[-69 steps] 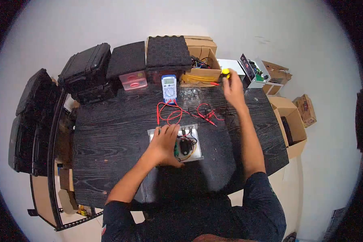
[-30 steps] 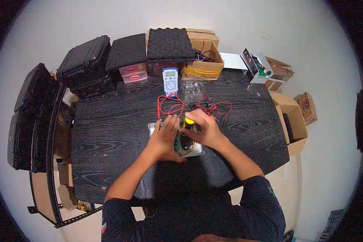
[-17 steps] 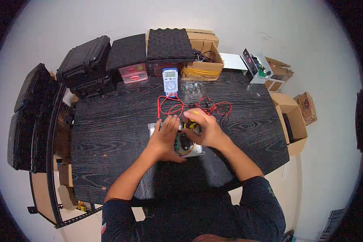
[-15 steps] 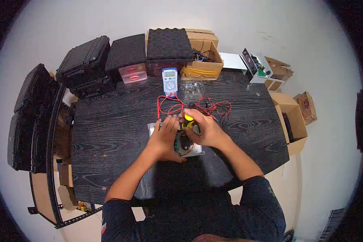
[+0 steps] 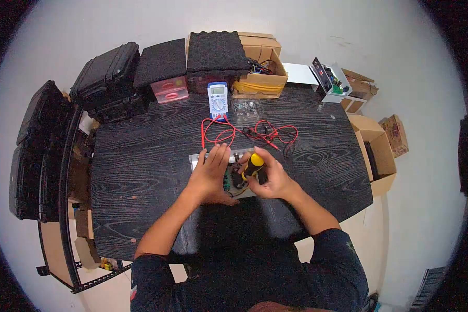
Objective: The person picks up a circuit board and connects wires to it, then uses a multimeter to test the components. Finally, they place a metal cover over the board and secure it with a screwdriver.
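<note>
yellow and black, the screwdriver is gripped in the right hand over the wired box on the dark table, while the left hand lies spread wide across the box's left part, the meter beyond.

Two hands, one screwdriver

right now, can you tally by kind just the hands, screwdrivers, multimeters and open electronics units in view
Hands: 2, left hand and right hand
Screwdriver: 1
Multimeter: 1
Open electronics units: 2, near unit and back-right unit
Total: 6
</note>
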A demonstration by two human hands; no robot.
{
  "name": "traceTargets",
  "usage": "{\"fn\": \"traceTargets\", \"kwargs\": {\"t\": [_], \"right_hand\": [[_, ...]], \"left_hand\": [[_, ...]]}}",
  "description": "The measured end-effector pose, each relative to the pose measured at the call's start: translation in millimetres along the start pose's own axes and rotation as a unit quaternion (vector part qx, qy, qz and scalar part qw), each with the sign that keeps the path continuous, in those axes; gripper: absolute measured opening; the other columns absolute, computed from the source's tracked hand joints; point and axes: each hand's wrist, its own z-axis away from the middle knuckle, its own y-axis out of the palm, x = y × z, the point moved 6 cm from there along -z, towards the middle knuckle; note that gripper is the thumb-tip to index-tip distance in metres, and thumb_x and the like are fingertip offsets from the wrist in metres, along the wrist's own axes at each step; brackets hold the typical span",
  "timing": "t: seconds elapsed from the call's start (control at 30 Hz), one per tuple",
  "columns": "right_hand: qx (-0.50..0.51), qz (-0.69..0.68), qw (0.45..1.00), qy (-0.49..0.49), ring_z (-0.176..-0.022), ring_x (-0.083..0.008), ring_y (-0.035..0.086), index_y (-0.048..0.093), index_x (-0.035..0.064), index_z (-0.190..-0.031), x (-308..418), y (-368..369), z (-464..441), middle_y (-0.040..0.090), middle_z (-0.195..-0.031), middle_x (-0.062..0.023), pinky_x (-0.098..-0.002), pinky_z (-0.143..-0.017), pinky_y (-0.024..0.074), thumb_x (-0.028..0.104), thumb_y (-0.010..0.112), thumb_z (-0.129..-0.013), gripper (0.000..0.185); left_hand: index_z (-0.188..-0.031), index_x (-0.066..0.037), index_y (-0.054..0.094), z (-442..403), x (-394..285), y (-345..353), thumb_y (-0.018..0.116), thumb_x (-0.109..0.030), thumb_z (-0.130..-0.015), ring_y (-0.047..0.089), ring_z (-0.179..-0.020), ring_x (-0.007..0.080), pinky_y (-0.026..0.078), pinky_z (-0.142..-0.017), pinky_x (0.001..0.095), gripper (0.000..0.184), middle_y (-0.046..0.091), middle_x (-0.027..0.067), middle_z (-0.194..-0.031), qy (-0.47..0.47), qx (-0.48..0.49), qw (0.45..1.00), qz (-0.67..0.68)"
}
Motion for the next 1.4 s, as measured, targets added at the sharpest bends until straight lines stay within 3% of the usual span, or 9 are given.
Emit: {"fn": "traceTargets", "kwargs": {"t": [0.03,0.33,0.53,0.73,0.83,1.03,1.17,1.27,1.4], "right_hand": [[-0.007,0.012,1.000,-0.008,-0.097,-0.0394,0.074,0.029,0.0031,-0.156,1,0,-1,0.070,-0.114,-0.0220,-0.0448,-0.088,0.0586,0.006,0.076,-0.081,0.089],[-0.003,0.000,1.000,0.016,-0.098,-0.0392,0.074,0.032,0.0021,-0.153,-1,1,2,0.071,-0.117,-0.0213,-0.0429,-0.087,0.0592,0.007,0.076,-0.084,0.082],[-0.001,0.068,0.997,0.036,-0.098,-0.0385,0.074,0.056,0.0015,-0.135,14,-2,-6,0.071,-0.116,-0.0182,-0.0442,-0.084,0.0603,0.016,0.086,-0.081,0.063],[-0.035,0.146,0.988,-0.035,-0.090,-0.0348,0.074,0.066,0.0019,-0.117,22,-1,-6,0.070,-0.112,-0.0163,-0.0431,-0.073,0.0611,0.027,0.091,-0.076,0.055],[-0.069,0.165,0.981,-0.080,-0.078,-0.0266,0.070,0.063,-0.0002,-0.129,25,1,-7,0.069,-0.110,-0.0140,-0.0379,-0.067,0.0587,0.030,0.092,-0.074,0.069],[-0.290,0.135,0.943,0.092,-0.072,-0.0111,0.051,0.042,-0.0021,-0.156,6,-88,-13,0.066,-0.097,-0.0080,-0.0269,-0.066,0.0474,0.006,0.080,-0.082,0.084],[-0.270,0.272,0.900,0.208,-0.085,-0.0259,0.069,0.054,0.0076,-0.150,-40,-158,2,0.072,-0.109,-0.0166,-0.0364,-0.076,0.0555,0.014,0.080,-0.086,0.070],[-0.168,0.427,0.832,0.311,-0.098,-0.0365,0.071,0.059,0.0096,-0.146,-95,-177,41,0.073,-0.118,-0.0187,-0.0439,-0.084,0.0562,0.019,0.080,-0.087,0.064],[-0.165,0.403,0.822,0.367,-0.110,-0.0383,0.069,0.062,0.0097,-0.141,-123,-167,78,0.072,-0.122,-0.0177,-0.0456,-0.093,0.0543,0.022,0.081,-0.085,0.061]], "left_hand": [[-0.157,0.007,0.022,0,0,0,0.092,-0.066,-0.046,0.024,-0.155,0.0415,0.019,-0.124,0.0599,0.150,0.028,0.0238,-0.164,-0.002,0.003,1.000,0.000],[-0.157,0.006,0.023,0,1,1,0.092,-0.065,-0.047,0.024,-0.155,0.0408,0.019,-0.124,0.0596,0.149,0.029,0.0233,-0.163,0.000,-0.011,1.000,0.010],[-0.157,0.007,0.024,-2,0,0,0.089,-0.070,-0.048,0.025,-0.154,0.0406,0.020,-0.124,0.0593,0.148,0.030,0.0232,-0.163,-0.006,0.005,1.000,-0.010],[-0.157,0.008,0.024,-1,0,0,0.088,-0.073,-0.049,0.025,-0.154,0.0404,0.019,-0.124,0.0592,0.149,0.030,0.0234,-0.163,-0.005,0.004,1.000,-0.023],[-0.157,0.008,0.025,-1,1,2,0.088,-0.073,-0.049,0.025,-0.154,0.0404,0.019,-0.124,0.0593,0.148,0.030,0.0237,-0.163,0.002,-0.021,1.000,-0.007],[-0.158,0.007,0.024,-1,0,0,0.087,-0.073,-0.052,0.023,-0.155,0.0401,0.018,-0.125,0.0592,0.146,0.029,0.0236,-0.164,-0.010,0.010,1.000,-0.001],[-0.159,0.007,0.021,-1,1,2,0.086,-0.074,-0.054,0.021,-0.156,0.0399,0.016,-0.126,0.0587,0.148,0.027,0.0232,-0.165,-0.015,0.022,1.000,-0.003],[-0.159,0.007,0.020,-1,2,6,0.086,-0.074,-0.055,0.020,-0.156,0.0400,0.015,-0.126,0.0586,0.147,0.027,0.0233,-0.165,-0.019,0.030,0.999,-0.010],[-0.159,0.007,0.020,-2,2,7,0.086,-0.074,-0.055,0.020,-0.156,0.0406,0.014,-0.126,0.0591,0.148,0.029,0.0243,-0.164,-0.019,0.049,0.998,-0.018]]}}
